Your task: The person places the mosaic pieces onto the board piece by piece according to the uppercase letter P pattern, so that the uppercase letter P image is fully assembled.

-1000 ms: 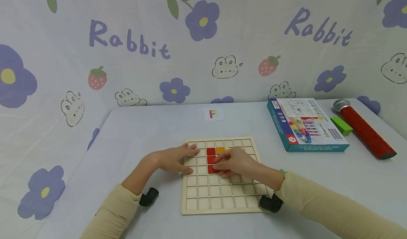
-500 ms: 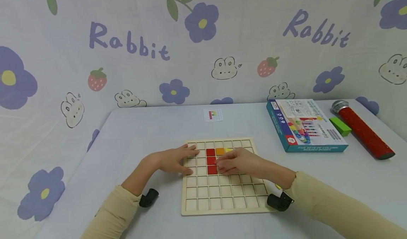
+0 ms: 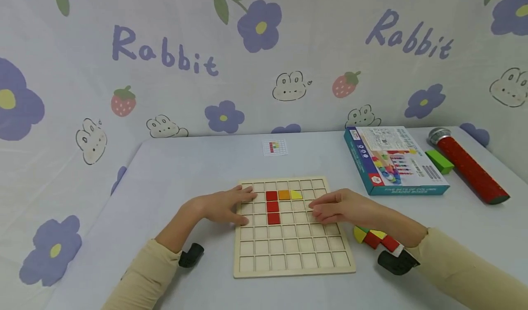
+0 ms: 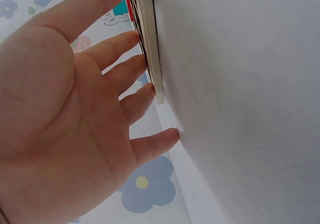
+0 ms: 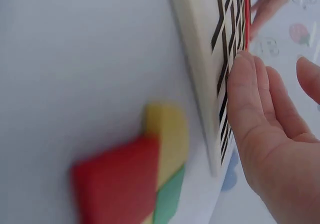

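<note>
Pale grid-lined board (image 3: 290, 246) with red, orange and yellow tiles (image 3: 272, 206); white, purple-flowered backdrop (image 3: 251, 78)

Indoor nook: rabbit-print backdrop (image 3: 247, 71), white table (image 3: 198, 168)

Pale grid board (image 3: 288, 259) flat; five coloured tiles (image 3: 272, 207) seemingly seated

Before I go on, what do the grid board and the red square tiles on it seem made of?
The grid board looks like unvarnished wood or plywood: pale tan faces and edges, no strong gloss. The red square tiles look like painted wood or plastic: even, opaque colour with no visible grain; the pictures don't settle which.
</note>
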Tool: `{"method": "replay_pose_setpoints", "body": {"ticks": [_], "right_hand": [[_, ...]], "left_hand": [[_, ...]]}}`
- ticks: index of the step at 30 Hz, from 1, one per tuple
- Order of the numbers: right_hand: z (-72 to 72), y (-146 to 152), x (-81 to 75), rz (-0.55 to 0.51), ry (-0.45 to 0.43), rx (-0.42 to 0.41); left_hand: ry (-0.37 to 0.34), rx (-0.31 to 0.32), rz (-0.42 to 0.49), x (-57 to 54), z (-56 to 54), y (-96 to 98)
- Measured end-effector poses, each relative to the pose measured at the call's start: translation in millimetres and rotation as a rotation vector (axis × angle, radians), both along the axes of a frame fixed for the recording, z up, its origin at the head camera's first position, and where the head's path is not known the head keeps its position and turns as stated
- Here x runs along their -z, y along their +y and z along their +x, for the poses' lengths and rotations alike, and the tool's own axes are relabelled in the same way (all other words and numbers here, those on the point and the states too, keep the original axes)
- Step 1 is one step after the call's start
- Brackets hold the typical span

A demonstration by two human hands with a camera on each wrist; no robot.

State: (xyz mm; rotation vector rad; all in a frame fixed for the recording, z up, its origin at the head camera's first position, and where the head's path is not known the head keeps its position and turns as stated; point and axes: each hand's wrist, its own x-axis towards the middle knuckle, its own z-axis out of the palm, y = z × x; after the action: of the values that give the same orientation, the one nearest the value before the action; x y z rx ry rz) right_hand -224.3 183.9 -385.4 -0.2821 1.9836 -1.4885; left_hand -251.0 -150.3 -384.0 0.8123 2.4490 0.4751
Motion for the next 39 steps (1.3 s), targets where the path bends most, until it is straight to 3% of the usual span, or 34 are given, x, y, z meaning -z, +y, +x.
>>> {"method": "replay_pose_setpoints", "body": {"ticks": [6, 23, 31, 39], "right_hand": [[2.6, 28.1, -0.2, -0.020, -0.024, 0.042], [13.7, 79.3, -0.5, 0.042, 0.029, 0.105], [26.0, 107.8, 3.4, 0.111, 0.048, 0.114], [37.6, 131.5, 5.2, 0.283, 0.135, 0.092]], "left_hand": [[-0.012, -0.011, 0.004, -1.5, 1.0, 0.6], [-0.017, -0.015, 0.004, -3.1, 2.2, -0.2], [-0.020, -0.011, 0.005, -1.0, 1.6, 1.5], [-0.009, 0.003, -0.002, 1.1, 0.0, 0.5]]}}
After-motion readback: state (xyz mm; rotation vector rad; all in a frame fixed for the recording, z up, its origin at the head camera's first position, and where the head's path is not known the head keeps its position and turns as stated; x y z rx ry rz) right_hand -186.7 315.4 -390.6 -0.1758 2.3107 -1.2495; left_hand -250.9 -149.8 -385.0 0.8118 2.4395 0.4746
